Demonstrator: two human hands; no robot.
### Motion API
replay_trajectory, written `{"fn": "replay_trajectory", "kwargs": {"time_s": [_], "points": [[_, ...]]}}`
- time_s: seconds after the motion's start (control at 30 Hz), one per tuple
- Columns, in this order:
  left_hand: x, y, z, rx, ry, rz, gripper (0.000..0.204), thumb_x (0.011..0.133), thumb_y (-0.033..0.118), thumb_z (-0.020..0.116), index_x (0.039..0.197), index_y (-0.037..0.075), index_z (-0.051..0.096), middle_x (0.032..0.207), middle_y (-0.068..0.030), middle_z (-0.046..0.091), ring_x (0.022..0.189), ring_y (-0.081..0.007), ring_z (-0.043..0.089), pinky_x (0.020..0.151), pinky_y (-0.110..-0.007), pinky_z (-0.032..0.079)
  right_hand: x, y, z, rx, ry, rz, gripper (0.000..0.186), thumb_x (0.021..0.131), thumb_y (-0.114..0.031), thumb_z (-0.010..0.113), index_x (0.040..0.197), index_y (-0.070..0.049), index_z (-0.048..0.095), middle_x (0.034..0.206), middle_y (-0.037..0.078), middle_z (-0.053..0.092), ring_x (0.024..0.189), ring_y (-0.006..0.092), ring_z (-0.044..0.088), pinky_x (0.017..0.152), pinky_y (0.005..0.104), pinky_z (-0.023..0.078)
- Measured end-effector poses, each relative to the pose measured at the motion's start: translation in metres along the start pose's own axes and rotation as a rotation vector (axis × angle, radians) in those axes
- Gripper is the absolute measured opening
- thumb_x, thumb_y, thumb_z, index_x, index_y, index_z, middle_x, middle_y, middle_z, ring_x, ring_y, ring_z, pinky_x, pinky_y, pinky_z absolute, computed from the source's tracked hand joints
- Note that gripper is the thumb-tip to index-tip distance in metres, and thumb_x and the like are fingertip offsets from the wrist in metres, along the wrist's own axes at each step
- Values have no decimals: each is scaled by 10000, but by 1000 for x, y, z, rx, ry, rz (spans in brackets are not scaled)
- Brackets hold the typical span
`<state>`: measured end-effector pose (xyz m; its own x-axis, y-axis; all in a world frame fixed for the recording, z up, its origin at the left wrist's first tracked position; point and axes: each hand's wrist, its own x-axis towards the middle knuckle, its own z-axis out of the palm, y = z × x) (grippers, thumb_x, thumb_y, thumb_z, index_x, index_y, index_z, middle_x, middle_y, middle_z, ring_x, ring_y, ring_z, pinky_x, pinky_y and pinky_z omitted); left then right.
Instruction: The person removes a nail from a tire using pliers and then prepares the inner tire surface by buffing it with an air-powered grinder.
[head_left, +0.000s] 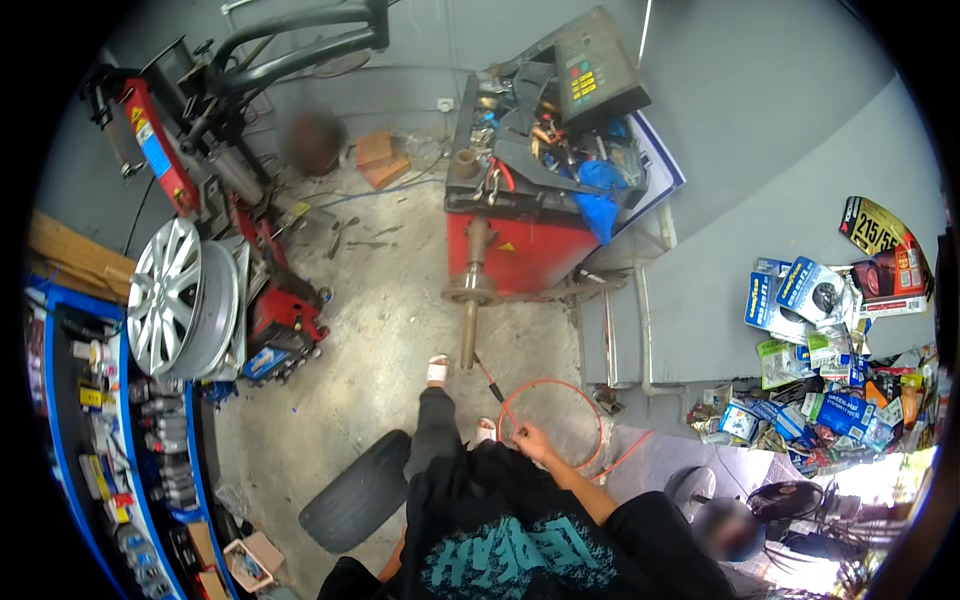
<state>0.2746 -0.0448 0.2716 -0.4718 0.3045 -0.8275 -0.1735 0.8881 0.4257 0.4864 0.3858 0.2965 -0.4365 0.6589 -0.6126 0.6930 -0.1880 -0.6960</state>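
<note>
- Just below the red wheel-balancing machine [520,245], at the near edge of the view, the person's right hand [532,441] reaches forward from a black sleeve, the forearm bare and angled up to the left.
- Its fingers are curled closed around a thin orange-red air hose [575,385], at the near-left side of the loop.
- That hose lies in one loop on the concrete floor [380,300], in front of the machine's steel shaft [470,300]; a tail runs off to the right.
- The left hand is not in view.
- One black rubber tyre [355,495] leans at the person's left leg, below and left of the machine.
- Two sandalled feet show between the tyre and the shaft.
- Right of the machine, along the grey wall, lies a heap of blue, green and white cardboard-and-plastic packages [810,340], too many to count.
- Above the heap stands one curved yellow-and-black tyre label [872,228] beside a red card.
- Left of the machine, one silver alloy wheel rim [165,295] sits on a red tyre-changing machine [240,250].
- Farther left, a blue-edged shelf [120,440] carries small bottles and packets.
- On the balancing machine's top sits one grey control panel [590,70] with coloured buttons, over a tray of tools and a blue rag [600,195].
</note>
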Motion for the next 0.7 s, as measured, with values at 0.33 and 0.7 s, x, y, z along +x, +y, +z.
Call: {"fn": "replay_trajectory", "kwargs": {"time_s": [0.33,0.7], "points": [[195,147,-153,101,-204,49,245,989,277,605,1029,41,656,801,-85,656,682,-189,622,611,-337,510,62,-75,-20,32,402,202,278,866,-274,733,965,-18,688,796,128,727,711,224,717,695,374,559],[315,382,-284,-422,13,235,243,1037,248,550,1162,68,655,901,-85,692,719,-161,649,637,-309,521,309,-433,-111,-453,887,-344,503,851,-348,753,1285,-130,623,1318,140,565,1257,365,491,1044,507,390]]}}
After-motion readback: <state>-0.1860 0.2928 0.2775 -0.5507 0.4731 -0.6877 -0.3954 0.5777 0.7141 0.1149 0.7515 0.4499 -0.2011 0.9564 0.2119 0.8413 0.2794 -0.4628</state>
